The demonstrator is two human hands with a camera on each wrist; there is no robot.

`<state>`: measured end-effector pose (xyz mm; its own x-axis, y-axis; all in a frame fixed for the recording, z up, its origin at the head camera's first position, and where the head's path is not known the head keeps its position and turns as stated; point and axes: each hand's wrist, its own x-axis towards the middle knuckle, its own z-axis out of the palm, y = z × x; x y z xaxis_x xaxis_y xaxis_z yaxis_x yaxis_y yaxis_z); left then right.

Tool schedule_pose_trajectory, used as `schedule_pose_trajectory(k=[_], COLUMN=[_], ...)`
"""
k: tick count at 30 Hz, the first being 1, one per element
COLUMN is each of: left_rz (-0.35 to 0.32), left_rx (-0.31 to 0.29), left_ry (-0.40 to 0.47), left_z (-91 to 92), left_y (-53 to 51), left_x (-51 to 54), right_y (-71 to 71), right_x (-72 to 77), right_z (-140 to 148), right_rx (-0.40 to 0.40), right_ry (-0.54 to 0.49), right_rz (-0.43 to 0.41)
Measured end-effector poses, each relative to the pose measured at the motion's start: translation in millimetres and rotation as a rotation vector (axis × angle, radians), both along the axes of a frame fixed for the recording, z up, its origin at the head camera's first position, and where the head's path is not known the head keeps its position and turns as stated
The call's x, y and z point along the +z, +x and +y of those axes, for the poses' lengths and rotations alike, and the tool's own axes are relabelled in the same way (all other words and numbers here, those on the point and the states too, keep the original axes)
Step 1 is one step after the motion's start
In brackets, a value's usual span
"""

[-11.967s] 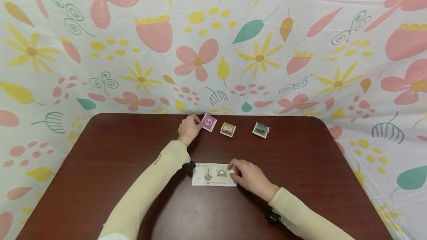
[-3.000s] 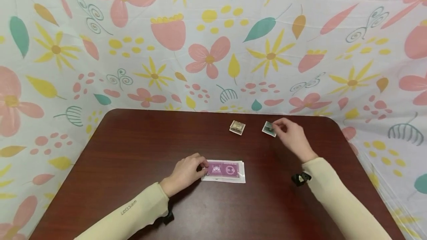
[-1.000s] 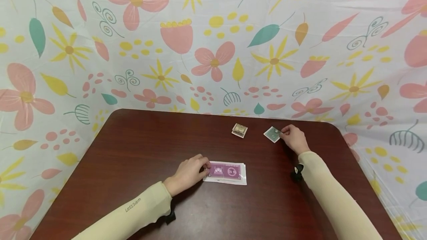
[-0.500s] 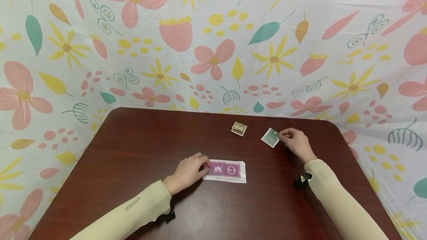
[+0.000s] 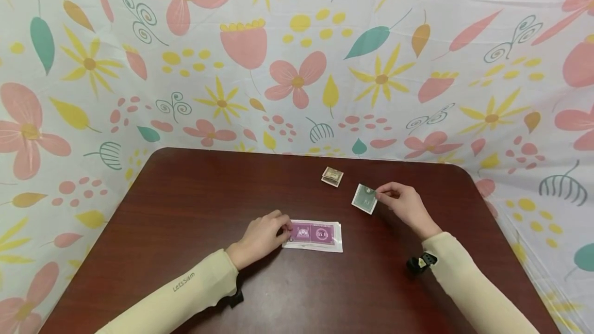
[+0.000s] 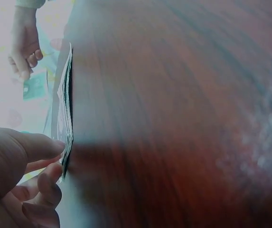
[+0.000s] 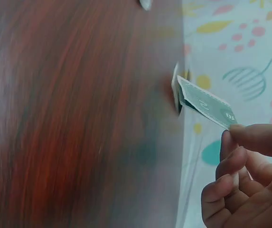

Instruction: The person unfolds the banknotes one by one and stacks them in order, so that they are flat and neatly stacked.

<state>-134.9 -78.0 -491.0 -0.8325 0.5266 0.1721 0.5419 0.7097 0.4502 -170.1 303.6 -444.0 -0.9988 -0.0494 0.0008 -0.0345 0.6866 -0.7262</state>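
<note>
A green folded banknote (image 5: 364,199) is pinched at its right corner by my right hand (image 5: 406,206). In the right wrist view the same green banknote (image 7: 207,102) appears folded, held between thumb and forefinger off the table. My left hand (image 5: 261,237) pinches the left end of a banknote stack, with a purple banknote (image 5: 320,234) on top and whitish note edges showing beneath. Seen edge-on in the left wrist view, the stack (image 6: 65,111) has several layers, the thumb on its face. A small folded brown banknote (image 5: 332,176) lies further back.
The dark wooden table (image 5: 213,189) has rounded back corners. A white cloth (image 5: 297,128) printed with flowers and leaves hangs right behind its back edge and along the sides.
The purple note went from the back onto the stack, which my left hand now holds. My right hand has taken the green note and brought it forward and left over the last second.
</note>
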Motion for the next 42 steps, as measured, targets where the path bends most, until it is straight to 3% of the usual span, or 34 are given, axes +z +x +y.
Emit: schedule_pose_trajectory(k=[16, 20, 27, 35, 42], left_rz=[0.037, 0.03, 0.074, -0.01, -0.085], left_rx=[0.006, 0.015, 0.033, -0.002, -0.034], left_ry=[0.036, 0.047, 0.098, 0.171, 0.236], left_z=[4.2, 8.3, 20.2, 35.2, 40.3], left_y=[0.0, -0.6, 0.1, 1.6, 2.3], left_x=[7.9, 9.2, 14.1, 20.9, 19.2], right_y=[17.1, 20.1, 22.2, 23.3, 23.1], right_x=[11.6, 13.6, 16.3, 16.5, 15.4], right_z=[-44, -55, -76, -96, -105], right_rx=[0.125, 0.169, 0.25, 0.348, 0.447], right_ry=[0.026, 0.018, 0.033, 0.028, 0.017], right_rz=[0.056, 0.06, 0.066, 0.041, 0.014])
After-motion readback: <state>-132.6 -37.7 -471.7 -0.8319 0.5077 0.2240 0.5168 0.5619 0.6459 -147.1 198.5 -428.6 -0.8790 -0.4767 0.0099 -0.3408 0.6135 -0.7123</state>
